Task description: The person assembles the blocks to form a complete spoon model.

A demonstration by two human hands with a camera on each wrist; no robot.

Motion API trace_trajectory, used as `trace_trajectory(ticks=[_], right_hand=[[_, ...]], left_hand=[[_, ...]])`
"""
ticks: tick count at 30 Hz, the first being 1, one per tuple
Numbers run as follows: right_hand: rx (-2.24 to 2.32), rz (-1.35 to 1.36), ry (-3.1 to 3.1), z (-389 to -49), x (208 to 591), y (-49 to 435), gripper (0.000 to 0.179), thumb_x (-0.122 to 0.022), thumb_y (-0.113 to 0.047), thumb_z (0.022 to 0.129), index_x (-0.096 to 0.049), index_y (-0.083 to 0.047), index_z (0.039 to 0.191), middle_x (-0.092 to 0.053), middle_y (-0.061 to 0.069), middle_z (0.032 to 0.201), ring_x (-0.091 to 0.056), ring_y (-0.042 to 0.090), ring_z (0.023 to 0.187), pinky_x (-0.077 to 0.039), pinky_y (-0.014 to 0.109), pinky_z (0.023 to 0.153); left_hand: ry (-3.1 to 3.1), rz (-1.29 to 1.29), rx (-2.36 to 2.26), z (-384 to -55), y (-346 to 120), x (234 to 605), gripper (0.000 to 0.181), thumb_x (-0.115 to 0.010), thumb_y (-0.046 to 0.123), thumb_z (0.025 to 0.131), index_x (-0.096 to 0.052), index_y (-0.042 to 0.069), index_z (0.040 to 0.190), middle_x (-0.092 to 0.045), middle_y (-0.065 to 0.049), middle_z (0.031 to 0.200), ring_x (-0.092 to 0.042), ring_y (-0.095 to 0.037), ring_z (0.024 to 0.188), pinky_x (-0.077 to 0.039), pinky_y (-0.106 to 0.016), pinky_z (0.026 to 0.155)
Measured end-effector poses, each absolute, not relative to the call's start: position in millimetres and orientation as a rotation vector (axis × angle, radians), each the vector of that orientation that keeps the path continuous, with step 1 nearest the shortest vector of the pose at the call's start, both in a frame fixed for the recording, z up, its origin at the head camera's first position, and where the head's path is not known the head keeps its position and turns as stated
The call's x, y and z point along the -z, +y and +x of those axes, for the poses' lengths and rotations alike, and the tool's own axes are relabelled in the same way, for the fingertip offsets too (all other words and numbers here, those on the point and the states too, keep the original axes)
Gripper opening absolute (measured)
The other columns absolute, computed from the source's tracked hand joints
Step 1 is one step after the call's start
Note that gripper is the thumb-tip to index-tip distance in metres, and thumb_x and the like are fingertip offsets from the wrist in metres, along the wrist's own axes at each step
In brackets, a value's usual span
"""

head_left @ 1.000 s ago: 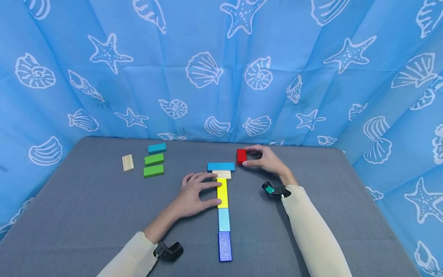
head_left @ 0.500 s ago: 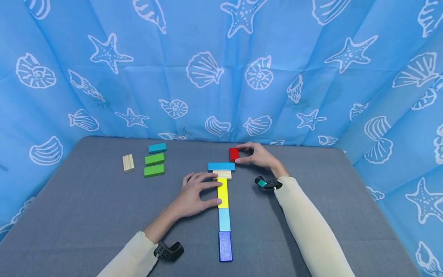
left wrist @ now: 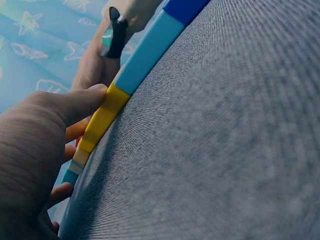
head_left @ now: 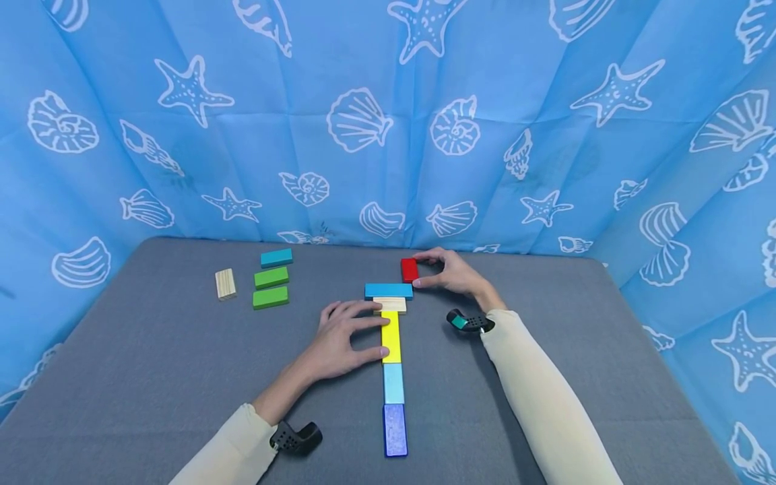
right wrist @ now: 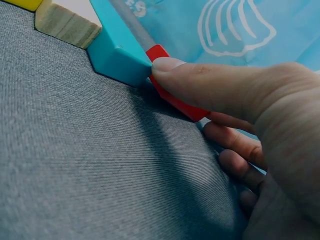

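My right hand (head_left: 455, 273) pinches a red wooden block (head_left: 409, 270) at its near and far ends, thumb in front. That block stands just behind the right end of a blue crosswise block (head_left: 388, 290); the right wrist view shows my thumb right at the blue block's corner. Beneath the blue one lies a shorter plain wood block (head_left: 397, 305), then a lengthwise row of yellow (head_left: 393, 337), light blue (head_left: 393, 383) and dark blue (head_left: 395, 431) blocks. Loosely spread, my left hand (head_left: 339, 342) rests thumb and fingertips along the yellow and plain blocks.
At the back left of the grey table (head_left: 157, 377) lie a teal block (head_left: 276, 258), a green block (head_left: 271, 277), a second green block (head_left: 271, 297) and a plain wood block (head_left: 225, 284). A blue seashell-print curtain (head_left: 254, 155) hangs behind the table.
The right hand has slid the red block left, up behind the blue block's right end, and now holds it there. The left hand and the row have stayed put.
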State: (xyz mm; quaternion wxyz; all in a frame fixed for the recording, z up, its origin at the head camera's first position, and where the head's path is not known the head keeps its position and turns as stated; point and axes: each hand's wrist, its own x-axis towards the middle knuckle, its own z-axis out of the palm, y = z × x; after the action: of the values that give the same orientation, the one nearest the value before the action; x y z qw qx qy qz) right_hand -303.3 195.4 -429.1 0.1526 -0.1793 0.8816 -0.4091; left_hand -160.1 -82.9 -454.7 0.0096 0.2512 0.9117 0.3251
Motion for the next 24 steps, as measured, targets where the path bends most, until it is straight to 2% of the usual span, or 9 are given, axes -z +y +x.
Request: trace_trajectory(ticks=[15,24], right_hand=[[1.229,-0.530,2.511,-304,428,194,0.067,-0.084,-0.024,0.084,-0.057,-0.007,0.143,-0.051,0.016,0.143,-0.044,0.034,0.127,-0.036,0.054,0.109],[1.322,-0.544,2.630,-289,436,193,0.059,-0.081,-0.026,0.088,-0.061,-0.009,0.140,-0.056,0.012,0.140,-0.048,0.031,0.126,-0.036,0.053,0.110]], left_hand=[[2.848,0.786,-1.016,-161,-84,453,0.053,-0.073,0.053,0.089,-0.066,0.030,0.136,-0.049,0.004,0.152,-0.034,-0.027,0.144,-0.009,-0.064,0.116],[2.840,0.785,-1.029,-159,-84,454,0.053,-0.073,0.053,0.088,-0.066,0.030,0.136,-0.049,0.005,0.151,-0.034,-0.028,0.144,-0.010,-0.064,0.116]])
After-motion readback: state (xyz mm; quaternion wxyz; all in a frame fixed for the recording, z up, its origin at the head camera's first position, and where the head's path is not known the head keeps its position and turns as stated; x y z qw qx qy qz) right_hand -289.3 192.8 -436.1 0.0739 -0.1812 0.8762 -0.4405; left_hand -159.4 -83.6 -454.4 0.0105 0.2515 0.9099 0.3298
